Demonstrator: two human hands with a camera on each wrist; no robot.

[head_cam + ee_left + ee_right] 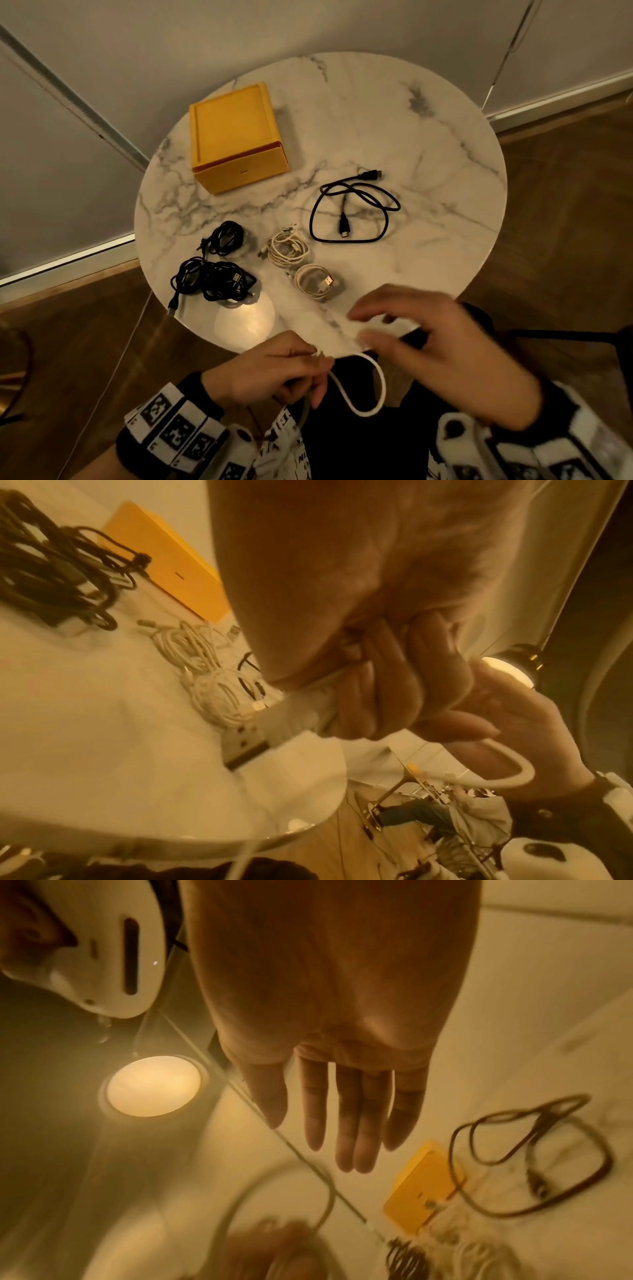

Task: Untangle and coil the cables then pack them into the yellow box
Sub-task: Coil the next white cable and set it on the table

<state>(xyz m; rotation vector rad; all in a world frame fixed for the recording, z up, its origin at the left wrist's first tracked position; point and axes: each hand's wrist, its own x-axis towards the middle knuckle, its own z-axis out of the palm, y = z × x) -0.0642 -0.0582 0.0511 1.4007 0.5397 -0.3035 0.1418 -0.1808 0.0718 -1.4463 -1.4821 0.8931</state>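
My left hand [318, 363] pinches a white cable [375, 399] just off the near edge of the round marble table [428, 144]. In the left wrist view its curled fingers [356, 685] hold the cable right behind a USB plug [243, 746]. A loop of the cable hangs below, toward my right hand [370, 329]. That hand hovers, blurred, over the table edge; its fingers [346, 1139] are straight and hold nothing. The yellow box [236, 137] stands at the far left with its top closed.
Two black coils [226, 236] [212, 281] and two white coils [287, 246] [315, 282] lie mid-table. A loose black cable [349, 209] sprawls to the right. A lamp's reflection [245, 320] glows near the front edge. Walls stand behind, wooden floor around.
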